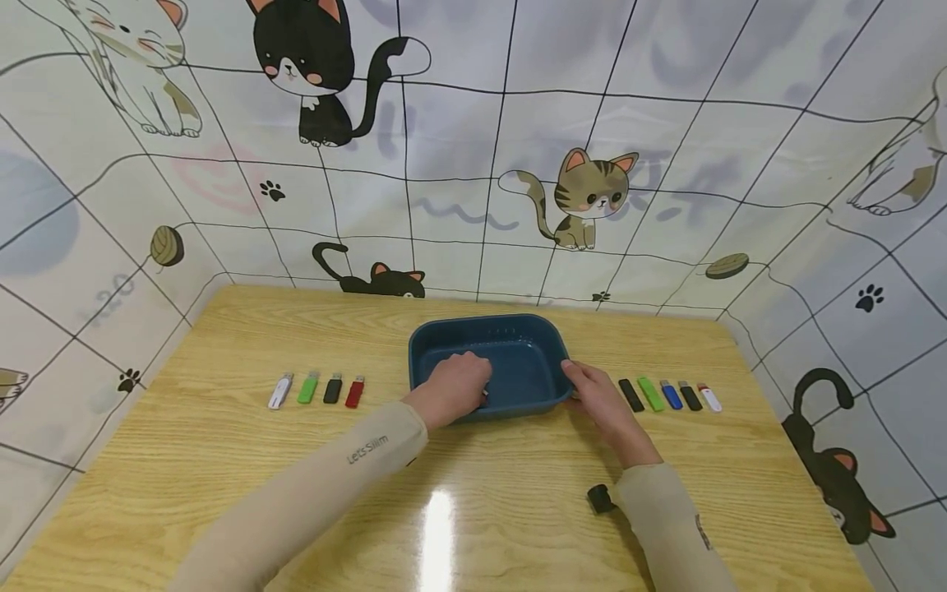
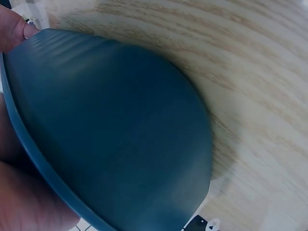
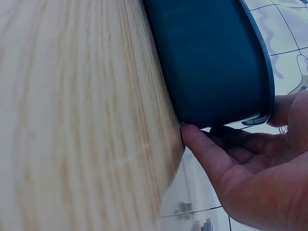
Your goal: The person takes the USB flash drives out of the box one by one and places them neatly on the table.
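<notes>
A dark blue plastic basin (image 1: 525, 370) sits on the wooden table, with its near wall filling much of the left wrist view. My left hand (image 1: 457, 385) reaches over the near rim into the basin, knuckles up and fingers bent. Its fingertips are hidden, and I cannot tell what they hold. My right hand (image 1: 598, 399) grips the basin's near right corner. In the right wrist view, its thumb is at the rim and a finger (image 3: 207, 149) is at the basin's lower edge.
Several USB sticks lie in a row left of the basin, among them a red one (image 1: 355, 392) and a white one (image 1: 280, 390). Another row on the right includes a blue one (image 1: 671, 395) and a green one (image 1: 651, 394). A cat-patterned cloth (image 1: 459, 205) encloses the wooden table (image 1: 510, 510).
</notes>
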`<action>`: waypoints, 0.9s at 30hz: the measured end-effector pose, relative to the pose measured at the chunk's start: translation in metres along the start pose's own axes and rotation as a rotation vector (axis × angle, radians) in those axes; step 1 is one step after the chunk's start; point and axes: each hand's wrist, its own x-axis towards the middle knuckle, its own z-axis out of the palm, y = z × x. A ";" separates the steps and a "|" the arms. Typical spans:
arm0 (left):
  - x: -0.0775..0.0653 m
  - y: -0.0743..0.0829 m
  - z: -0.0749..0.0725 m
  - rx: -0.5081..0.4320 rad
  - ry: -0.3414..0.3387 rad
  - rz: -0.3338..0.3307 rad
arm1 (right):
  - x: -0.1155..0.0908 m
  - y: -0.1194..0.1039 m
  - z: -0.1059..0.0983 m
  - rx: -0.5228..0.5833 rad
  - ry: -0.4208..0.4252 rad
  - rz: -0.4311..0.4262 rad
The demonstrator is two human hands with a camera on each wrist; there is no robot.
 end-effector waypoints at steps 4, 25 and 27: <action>-0.001 0.001 -0.001 0.024 0.015 0.018 | 0.001 0.000 0.000 -0.006 0.000 0.005; 0.005 0.004 -0.002 0.093 -0.044 0.057 | 0.002 0.001 -0.002 -0.014 0.003 0.001; 0.006 0.004 -0.002 0.099 -0.051 0.057 | 0.002 0.001 -0.001 -0.011 0.001 0.001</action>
